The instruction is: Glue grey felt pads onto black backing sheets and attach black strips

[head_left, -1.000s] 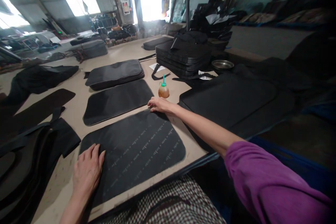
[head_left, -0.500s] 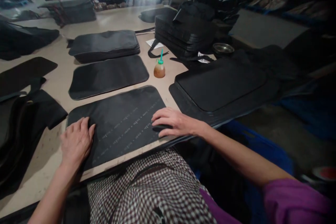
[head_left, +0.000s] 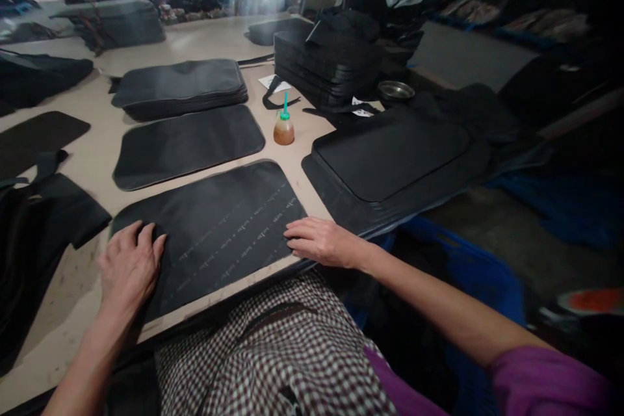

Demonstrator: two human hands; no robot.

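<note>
A black panel with rounded corners and rows of pale printed lettering lies flat at the table's front edge. My left hand rests on its left side, fingers slightly bent and apart, holding nothing. On the right edge of the same panel lies my right hand, palm down with fingers stretched out; its thumb is mostly hidden. Just behind is a second, plain black panel. A stack of similar black panels stands beyond that.
A small oil bottle with a green spout stands right of the panels. More black panels lie at the right, below a tall black stack and a metal bowl. Black fabric pieces cover the table's left side.
The whole view has shifted slightly. My right hand has slid a little toward me along the panel's edge, its thumb drawn in. The left hand stays at the panel's left side.
</note>
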